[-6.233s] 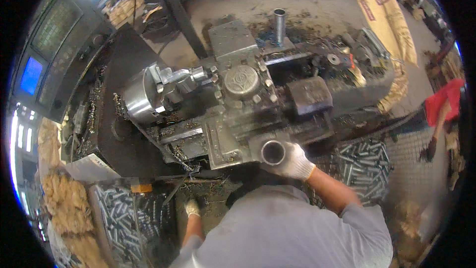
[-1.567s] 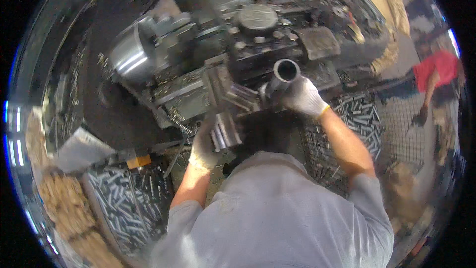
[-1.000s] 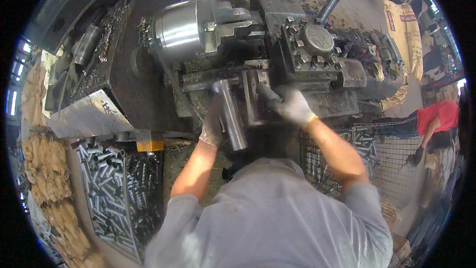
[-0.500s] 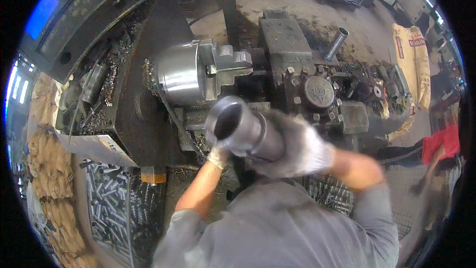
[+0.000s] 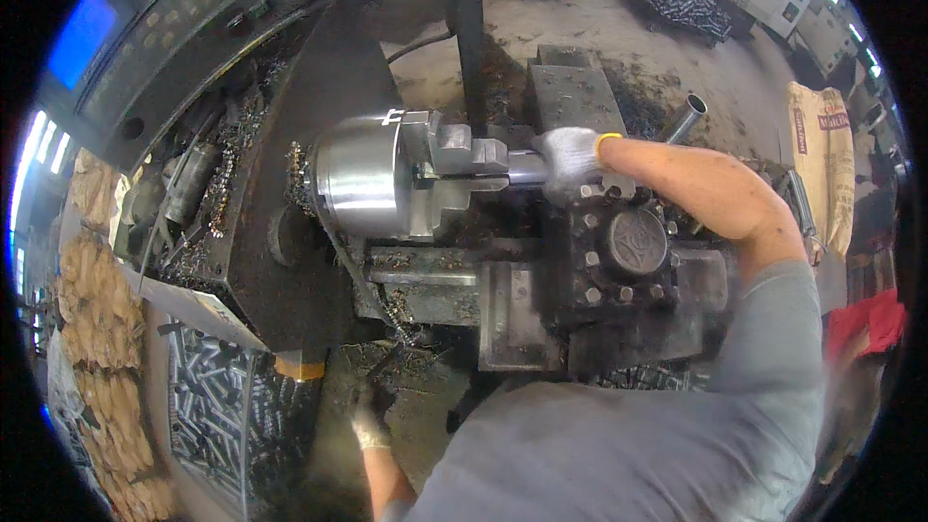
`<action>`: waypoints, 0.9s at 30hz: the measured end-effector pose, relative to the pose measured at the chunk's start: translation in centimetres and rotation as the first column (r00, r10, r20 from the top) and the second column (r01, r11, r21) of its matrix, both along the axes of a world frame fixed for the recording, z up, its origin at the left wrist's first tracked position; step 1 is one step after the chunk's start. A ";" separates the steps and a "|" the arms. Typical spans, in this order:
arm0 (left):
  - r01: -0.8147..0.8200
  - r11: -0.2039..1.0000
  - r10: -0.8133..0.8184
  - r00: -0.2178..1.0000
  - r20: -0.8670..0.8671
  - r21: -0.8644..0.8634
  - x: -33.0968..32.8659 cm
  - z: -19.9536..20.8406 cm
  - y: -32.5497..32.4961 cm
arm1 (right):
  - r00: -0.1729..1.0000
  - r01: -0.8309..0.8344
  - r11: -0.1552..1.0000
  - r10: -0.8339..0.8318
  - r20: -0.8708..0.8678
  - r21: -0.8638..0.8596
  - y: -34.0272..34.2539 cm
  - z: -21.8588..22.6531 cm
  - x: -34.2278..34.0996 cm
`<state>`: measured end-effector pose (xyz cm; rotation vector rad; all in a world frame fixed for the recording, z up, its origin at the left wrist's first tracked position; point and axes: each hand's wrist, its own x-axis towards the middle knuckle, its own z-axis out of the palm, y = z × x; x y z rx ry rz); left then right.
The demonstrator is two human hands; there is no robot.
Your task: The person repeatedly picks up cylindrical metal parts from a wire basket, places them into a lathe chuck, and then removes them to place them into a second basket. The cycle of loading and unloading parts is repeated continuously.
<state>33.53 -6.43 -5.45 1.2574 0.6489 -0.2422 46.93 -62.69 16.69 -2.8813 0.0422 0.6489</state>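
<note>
My right hand [image 5: 570, 162], in a white knit glove with a yellow cuff, is closed around a shiny metal tube [image 5: 526, 169]. The tube lies level, its left end at the stepped jaws of the lathe chuck [image 5: 362, 179]; whether it sits inside the jaws is hard to see. Just below and right of this hand is the tool post [image 5: 636, 244] with its round cap and several bolts. My left hand [image 5: 369, 420], gloved too, hangs low beside the machine, below the bed; its fingers are dark and smeared, and nothing nameable shows in them.
Another metal tube [image 5: 687, 119] stands tilted behind my right forearm. A bin of metal tubes [image 5: 208, 396] sits at lower left, near stacked brown sacks [image 5: 101, 304]. Metal shavings [image 5: 227, 184] lie along the machine. A paper sack [image 5: 822, 164] stands at right, a heaped parts bin [image 5: 677, 0] farther back.
My right hand has moved up and away from me, bringing the tube from in front of my body to the chuck jaws. My left hand has left the tube and dropped down and left.
</note>
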 end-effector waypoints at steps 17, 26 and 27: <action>0.166 0.881 -0.316 0.904 0.290 0.442 7.7 -2.0 13.3 | 0.998 0.037 0.945 -0.054 0.043 0.326 1.9 -1.6 4.1; -0.349 0.665 -0.012 0.879 0.476 0.660 7.2 4.9 8.4 | 0.841 0.180 0.943 -0.295 0.454 0.278 4.5 8.4 -7.8; -0.431 0.409 -0.089 0.859 0.505 0.804 7.1 7.0 7.4 | 0.706 0.116 0.925 -0.334 0.625 0.363 6.3 9.2 -10.2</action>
